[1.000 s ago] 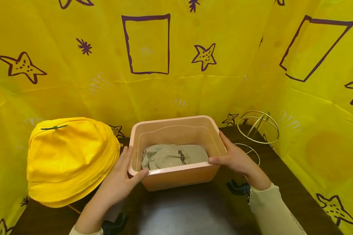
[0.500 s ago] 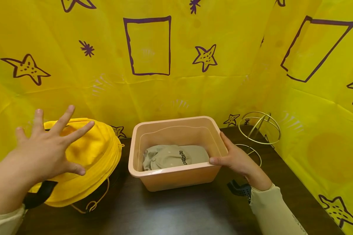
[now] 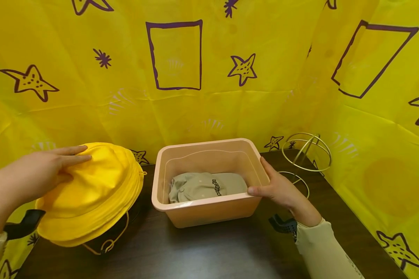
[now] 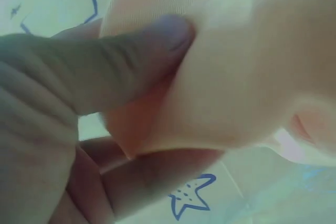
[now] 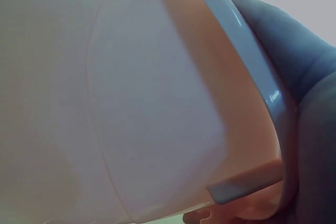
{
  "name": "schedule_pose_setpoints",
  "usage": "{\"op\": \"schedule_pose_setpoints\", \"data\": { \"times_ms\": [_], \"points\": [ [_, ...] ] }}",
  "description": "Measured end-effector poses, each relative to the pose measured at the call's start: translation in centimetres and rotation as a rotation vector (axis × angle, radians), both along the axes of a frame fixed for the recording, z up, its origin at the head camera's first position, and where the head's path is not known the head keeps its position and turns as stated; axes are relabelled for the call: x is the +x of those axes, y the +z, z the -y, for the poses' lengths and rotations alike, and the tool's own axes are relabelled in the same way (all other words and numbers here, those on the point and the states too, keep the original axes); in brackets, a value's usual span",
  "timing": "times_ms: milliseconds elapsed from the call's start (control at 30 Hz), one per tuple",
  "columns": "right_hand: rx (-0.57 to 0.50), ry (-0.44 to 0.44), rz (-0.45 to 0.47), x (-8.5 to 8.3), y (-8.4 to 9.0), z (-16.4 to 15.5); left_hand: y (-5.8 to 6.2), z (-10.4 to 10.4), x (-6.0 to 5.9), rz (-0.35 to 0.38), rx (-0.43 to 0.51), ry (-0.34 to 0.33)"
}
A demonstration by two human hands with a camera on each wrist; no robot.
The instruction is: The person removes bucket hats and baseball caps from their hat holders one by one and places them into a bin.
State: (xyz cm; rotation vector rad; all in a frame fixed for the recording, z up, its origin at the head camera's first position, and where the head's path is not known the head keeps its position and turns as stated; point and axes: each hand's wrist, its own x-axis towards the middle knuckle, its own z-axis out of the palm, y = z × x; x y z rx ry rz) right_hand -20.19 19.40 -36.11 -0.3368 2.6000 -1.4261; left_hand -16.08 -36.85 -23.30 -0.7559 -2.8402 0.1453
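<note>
Found at the left end of a dark table (image 3: pixel 195 257): a yellow hat (image 3: pixel 94 190), crown uppermost, with layered brim edges (whether one hat or several nested, cannot tell). Noted beneath the brim, toward its right side: a yellow cord (image 3: pixel 127 223), looped down near the tabletop. Examined the left hand (image 3: pixel 38 174): at the left side of the crown, drawn into a pinch, with hold of the hat's cloth. Confirmed in the left wrist view: thumb over one side of the fabric, fingers under the other, spread no wider than the bunched cloth between.

Located to the right of the hat, near but apart: a peach plastic bin (image 3: pixel 209 214), upright, mouth upward. Seen lying inside: a khaki cap (image 3: pixel 199 186) with dark lettering, bill toward the right. Examined the right hand (image 3: pixel 283 192): curled over the bin's rim at the near right corner, with thumb across the near edge and a finger along the right side (remaining fingers hidden). Recorded behind the right hand: a gold wire stand (image 3: pixel 304 149), near the table's back right corner. Recorded behind everything: a yellow backdrop (image 3: pixel 125 77), printed with starfish and outlined rectangles.
</note>
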Motion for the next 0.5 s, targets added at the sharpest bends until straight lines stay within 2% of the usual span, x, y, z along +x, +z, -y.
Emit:
{"op": "schedule_pose_setpoints", "data": {
  "times_ms": [100,200,300,367,500],
  "points": [
    [0.001,-0.001,-0.002,0.0,-0.1,0.0,0.0,0.2,-0.1,-0.061,0.042,-0.031],
    [-0.002,-0.001,-0.006,0.0,-0.2,0.0,0.5,0.4,-0.1,-0.153,0.089,-0.049],
    [-0.008,0.001,-0.006,0.0,-0.2,0.0,1.3,0.8,-0.1,-0.216,0.122,-0.004],
    [-0.014,0.002,-0.003,0.0,-0.2,0.0,1.6,1.3,0.0,-0.231,0.136,0.051],
    [-0.021,0.005,0.002,0.0,-0.2,0.0,1.5,2.9,-0.3,-0.238,0.201,0.103]
  ]
}}
